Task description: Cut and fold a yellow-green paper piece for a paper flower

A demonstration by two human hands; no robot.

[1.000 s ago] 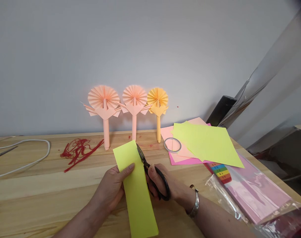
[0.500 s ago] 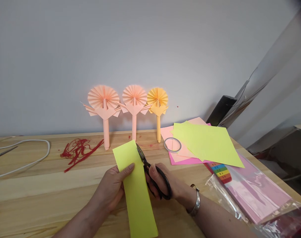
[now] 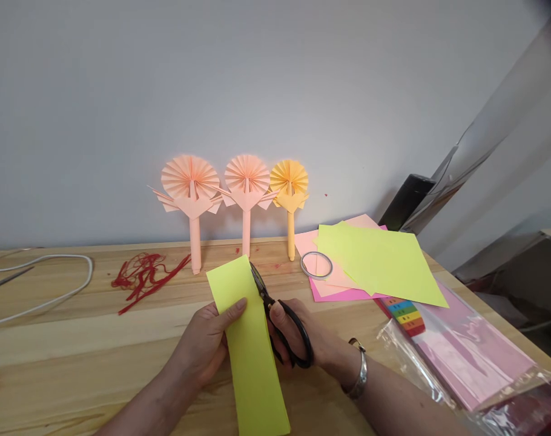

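My left hand [image 3: 212,339] pinches a long yellow-green strip of folded paper [image 3: 255,369] near its upper part, thumb on top and fingers beneath. The strip hangs down toward the lower edge of the view, and its layered edge shows on the right. My right hand [image 3: 303,330] is closed round the looped handles of black scissors [image 3: 298,330]. The scissor blades lie along the upper right edge of the strip, pointing up and left, and look nearly closed. Part of the blades is hidden at the paper's edge.
Three paper fans [image 3: 246,200] lean against the wall. Red tassel threads [image 3: 143,278] and a white cable [image 3: 71,257] lie at left. At right are yellow-green sheets [image 3: 379,257], pink sheets, a thin ring [image 3: 303,266] and a plastic-wrapped paper pack [image 3: 475,351].
Almost nothing differs. The scissors and my right hand have shifted very slightly, while the left hand keeps its hold on the strip.
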